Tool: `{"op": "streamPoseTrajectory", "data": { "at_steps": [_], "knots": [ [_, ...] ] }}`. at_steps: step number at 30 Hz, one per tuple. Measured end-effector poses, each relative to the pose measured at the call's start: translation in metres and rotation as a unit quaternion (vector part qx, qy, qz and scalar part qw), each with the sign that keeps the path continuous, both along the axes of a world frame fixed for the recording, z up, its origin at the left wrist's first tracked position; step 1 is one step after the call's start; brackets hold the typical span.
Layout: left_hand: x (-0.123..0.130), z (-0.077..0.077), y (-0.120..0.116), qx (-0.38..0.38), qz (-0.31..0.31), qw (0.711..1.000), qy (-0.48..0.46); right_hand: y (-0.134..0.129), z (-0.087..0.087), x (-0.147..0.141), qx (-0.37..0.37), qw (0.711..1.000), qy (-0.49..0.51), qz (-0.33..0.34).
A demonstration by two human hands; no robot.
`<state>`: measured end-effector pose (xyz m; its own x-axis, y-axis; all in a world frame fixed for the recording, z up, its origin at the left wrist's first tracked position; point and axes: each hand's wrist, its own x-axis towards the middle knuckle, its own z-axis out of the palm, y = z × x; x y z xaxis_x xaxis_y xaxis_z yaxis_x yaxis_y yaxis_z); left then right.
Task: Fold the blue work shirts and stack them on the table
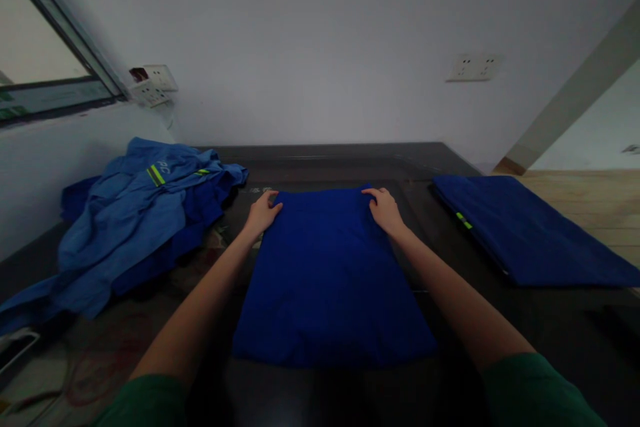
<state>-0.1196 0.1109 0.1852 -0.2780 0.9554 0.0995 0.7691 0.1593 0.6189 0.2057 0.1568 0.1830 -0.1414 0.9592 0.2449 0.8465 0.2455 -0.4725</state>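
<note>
A folded blue garment [333,273] lies flat on the dark tabletop in front of me, its far edge narrow and straight and its near edge slightly rumpled. At its far left corner, my left hand [263,215] is closed, with thumb and index finger gripping the cloth. The far right corner is pinched by my right hand [385,211], whose fingers curl over the edge. The undersides of both corners are hidden.
To the left lies a loose heap of light and dark blue work clothes [133,207] with yellow-green stripes. A flat folded dark blue garment [535,233] rests at the right. Behind the dark table [320,163] is a white wall with sockets [473,68].
</note>
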Motion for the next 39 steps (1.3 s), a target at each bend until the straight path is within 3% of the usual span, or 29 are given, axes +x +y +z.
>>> {"op": "streamPoseTrajectory", "data": {
  "at_steps": [4, 9, 12, 14, 16, 21, 27, 31, 33, 36, 39],
  "knots": [
    [0.001, -0.01, -0.005, -0.015, -0.007, 0.999, 0.039, -0.008, -0.008, -0.003, -0.036, 0.998, -0.057, -0.013],
    [0.011, 0.001, -0.012, 0.021, 0.005, 0.982, 0.187, -0.018, 0.002, -0.014, 0.051, 0.99, -0.132, -0.006],
    [0.028, 0.005, -0.007, 0.069, -0.077, 0.966, 0.235, -0.02, 0.004, -0.027, 0.051, 0.988, -0.138, 0.047],
    [0.038, -0.002, -0.002, 0.028, -0.152, 0.963, 0.219, -0.02, -0.002, -0.033, 0.018, 0.984, -0.157, 0.078],
    [0.042, -0.014, 0.0, -0.032, -0.185, 0.96, 0.207, -0.019, -0.011, -0.034, -0.015, 0.98, -0.18, 0.089],
    [0.032, -0.036, -0.002, -0.068, -0.147, 0.965, 0.208, -0.013, -0.027, -0.019, -0.042, 0.979, -0.187, 0.069],
    [0.017, -0.035, -0.012, -0.071, -0.135, 0.965, 0.213, -0.012, -0.029, -0.013, -0.054, 0.981, -0.183, 0.046],
    [0.001, -0.021, -0.04, -0.013, 0.002, 0.969, 0.246, -0.014, -0.019, -0.016, -0.045, 0.974, -0.216, 0.055],
    [-0.009, -0.008, -0.064, 0.023, 0.034, 0.972, 0.233, -0.016, -0.007, -0.026, -0.001, 0.966, -0.242, 0.087],
    [-0.016, 0.013, -0.109, 0.004, -0.034, 0.994, 0.101, -0.017, 0.016, -0.061, 0.065, 0.956, -0.223, 0.181],
    [-0.01, 0.023, -0.151, -0.064, -0.087, 0.991, -0.078, -0.014, 0.032, -0.114, 0.023, 0.953, -0.171, 0.251]
  ]
}}
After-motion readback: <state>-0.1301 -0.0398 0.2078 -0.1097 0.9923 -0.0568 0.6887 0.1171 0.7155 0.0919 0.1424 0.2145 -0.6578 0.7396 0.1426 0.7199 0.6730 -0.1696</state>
